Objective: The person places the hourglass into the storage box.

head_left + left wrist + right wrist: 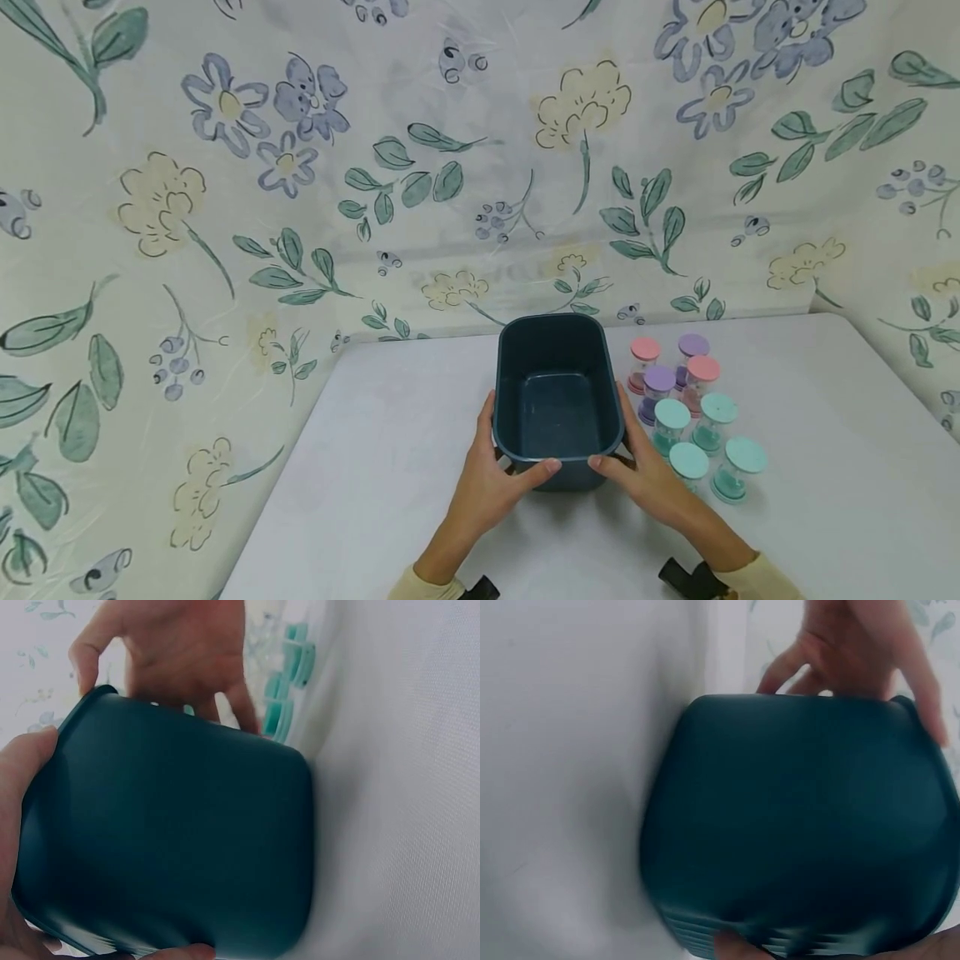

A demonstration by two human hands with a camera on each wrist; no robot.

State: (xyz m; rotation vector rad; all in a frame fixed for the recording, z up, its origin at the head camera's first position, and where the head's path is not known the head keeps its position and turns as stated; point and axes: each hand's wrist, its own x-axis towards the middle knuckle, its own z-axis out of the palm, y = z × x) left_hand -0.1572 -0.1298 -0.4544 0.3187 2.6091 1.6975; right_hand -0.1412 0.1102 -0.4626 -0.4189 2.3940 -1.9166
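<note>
A dark teal plastic bin (pixel 557 408), open at the top, is between my two hands in the head view. My left hand (pixel 491 475) grips its left side, with the thumb over the near rim. On the right side my right hand (pixel 647 477) grips it the same way, fingers along the wall. Only the bare inner floor shows inside. The left wrist view shows the bin's smooth outer wall (pixel 180 825). Ribbed slots run along one side of the bin (pixel 795 817) in the right wrist view. Whether its base touches the table is hard to tell.
Right of the bin stand several small clear jars with coloured lids: pink (pixel 702 368), purple (pixel 660 379) and mint green (pixel 745 456). The nearest are close to my right hand and forearm. A white table (pixel 390 417) lies beneath, with a floral-print curtain (pixel 420 208) behind.
</note>
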